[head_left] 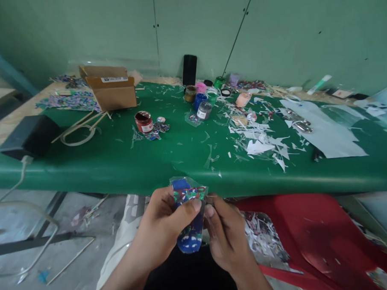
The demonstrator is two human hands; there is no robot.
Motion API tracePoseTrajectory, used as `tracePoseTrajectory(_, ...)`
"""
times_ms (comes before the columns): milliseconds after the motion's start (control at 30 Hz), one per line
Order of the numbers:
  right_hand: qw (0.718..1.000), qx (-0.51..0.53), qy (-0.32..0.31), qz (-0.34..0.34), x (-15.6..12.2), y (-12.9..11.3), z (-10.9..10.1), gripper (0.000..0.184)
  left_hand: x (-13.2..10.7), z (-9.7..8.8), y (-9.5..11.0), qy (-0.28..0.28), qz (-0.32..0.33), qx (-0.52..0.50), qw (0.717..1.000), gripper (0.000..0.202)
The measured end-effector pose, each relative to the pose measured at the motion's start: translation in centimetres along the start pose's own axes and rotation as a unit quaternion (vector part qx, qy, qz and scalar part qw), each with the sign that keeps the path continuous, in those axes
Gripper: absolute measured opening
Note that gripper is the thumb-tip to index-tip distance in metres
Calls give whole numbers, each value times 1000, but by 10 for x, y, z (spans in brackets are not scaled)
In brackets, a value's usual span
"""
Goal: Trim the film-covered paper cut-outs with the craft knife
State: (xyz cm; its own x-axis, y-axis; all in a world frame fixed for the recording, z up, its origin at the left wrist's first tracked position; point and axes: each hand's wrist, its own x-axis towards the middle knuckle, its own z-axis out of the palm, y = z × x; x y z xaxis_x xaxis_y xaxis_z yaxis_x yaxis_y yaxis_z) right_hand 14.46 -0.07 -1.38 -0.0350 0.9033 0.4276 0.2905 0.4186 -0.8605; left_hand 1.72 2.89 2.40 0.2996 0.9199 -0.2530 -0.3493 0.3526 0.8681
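Observation:
My left hand [171, 218] grips a flat blue painted piece [189, 241] in front of my lap, its thumb pressed across the front. White, green and red marks cover the piece, and clear film [184, 180] juts out past its top edge. Against the right edge, my right hand [224, 229] is closed in a pinch; what lies between those fingertips is mostly hidden. Beyond both hands is the green-covered table [168, 159]. An open jar of dark red paint [144, 121] stands there beside small patterned pieces [160, 127].
Several paint jars [204, 110] cluster near an upright phone [189, 70]. Paper and film scraps [260, 144] litter the right side, near a white sheet [327, 130]. A cardboard box [116, 95] and black block [29, 135] stand left. A red chair [326, 237] is below right.

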Motion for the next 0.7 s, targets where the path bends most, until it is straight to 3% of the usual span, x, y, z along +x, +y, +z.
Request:
tracePoseTrajectory(400,999,-30,3,-10,0,1,0,22,0,-1,-1,5,3,33,999,21)
tracePoseTrajectory(700,999,-21,-32,-6,0,1,-4,21,1,-4,0,-41,-20,-9,999,16)
